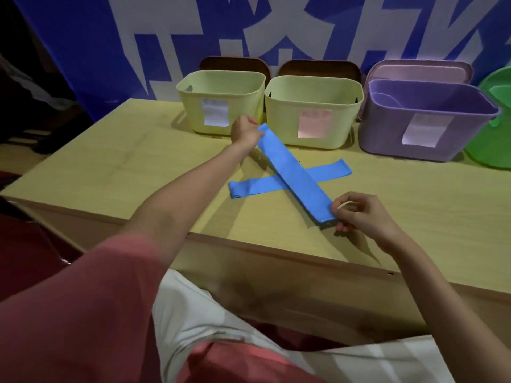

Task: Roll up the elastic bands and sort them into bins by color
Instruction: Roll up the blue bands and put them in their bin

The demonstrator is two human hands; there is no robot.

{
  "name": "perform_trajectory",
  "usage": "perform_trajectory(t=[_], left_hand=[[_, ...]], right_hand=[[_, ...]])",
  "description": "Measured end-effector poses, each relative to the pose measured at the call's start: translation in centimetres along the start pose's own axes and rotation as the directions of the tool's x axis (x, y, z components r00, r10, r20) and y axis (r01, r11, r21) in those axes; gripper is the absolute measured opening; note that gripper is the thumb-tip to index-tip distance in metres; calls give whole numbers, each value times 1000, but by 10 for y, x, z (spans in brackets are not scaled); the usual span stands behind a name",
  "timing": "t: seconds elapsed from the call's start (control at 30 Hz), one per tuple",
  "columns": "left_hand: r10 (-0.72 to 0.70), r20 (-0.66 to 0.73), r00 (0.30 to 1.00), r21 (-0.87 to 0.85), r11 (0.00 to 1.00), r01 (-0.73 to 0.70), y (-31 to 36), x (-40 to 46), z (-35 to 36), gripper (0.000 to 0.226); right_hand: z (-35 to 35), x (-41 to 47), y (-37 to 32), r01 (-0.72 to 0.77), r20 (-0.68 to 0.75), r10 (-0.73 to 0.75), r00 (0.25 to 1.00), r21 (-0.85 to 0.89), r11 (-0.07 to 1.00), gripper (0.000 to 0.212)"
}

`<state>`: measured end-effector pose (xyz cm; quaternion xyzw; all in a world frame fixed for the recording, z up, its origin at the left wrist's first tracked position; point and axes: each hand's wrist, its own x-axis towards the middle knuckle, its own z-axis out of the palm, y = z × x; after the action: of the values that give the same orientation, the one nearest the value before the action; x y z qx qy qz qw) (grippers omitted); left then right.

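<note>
A blue elastic band [296, 172] is stretched flat and diagonal just above the wooden table [110, 172]. My left hand [246, 131] grips its far end near the bins. My right hand [359, 214] pinches its near end close to the table's front edge. A second blue band [331, 171] lies flat on the table beneath it, crossing it. Three bins stand in a row at the back: a yellow bin [193, 92] with a white label, a yellow bin [282, 106] with a pink label, and a purple bin [387, 134] with a white label.
A green plastic container [492, 145] stands at the far right beside the purple bin. Brown lids and a pink lid lean behind the bins against a blue and white banner. Bare tabletop lies to the left of my left arm.
</note>
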<state>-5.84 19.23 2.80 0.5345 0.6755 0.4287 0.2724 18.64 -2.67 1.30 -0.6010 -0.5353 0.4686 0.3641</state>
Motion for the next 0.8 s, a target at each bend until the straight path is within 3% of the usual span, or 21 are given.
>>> perform_trajectory(t=[0.23,0.4,0.53,0.6,0.67,0.73,0.8], left_hand=[[103,126,987,166,978,-123,-12,1,21,33],[113,171,979,162,977,-141,-24,-7,35,35],[228,256,939,353,883,-311,-24,-22,34,41],[375,310,874,307,831,-465,-18,-45,27,34],[529,386,756,158,770,-619,-15,-79,15,21],[596,460,658,38,727,-685,-17,-116,1,12],[587,509,629,2,730,-683,-23,-149,-11,8]], right_hand=[[23,-3,1,-38,78,48,996,-120,992,7],[25,0,5,66,123,-21,992,-373,925,5],[25,0,4,110,148,-53,988,-417,902,6],[24,-1,6,126,161,-63,985,-420,899,7],[24,-2,8,148,170,-84,982,-416,897,7],[23,-5,11,200,186,-133,973,-411,890,7],[20,-7,14,262,207,-190,960,-414,872,5]])
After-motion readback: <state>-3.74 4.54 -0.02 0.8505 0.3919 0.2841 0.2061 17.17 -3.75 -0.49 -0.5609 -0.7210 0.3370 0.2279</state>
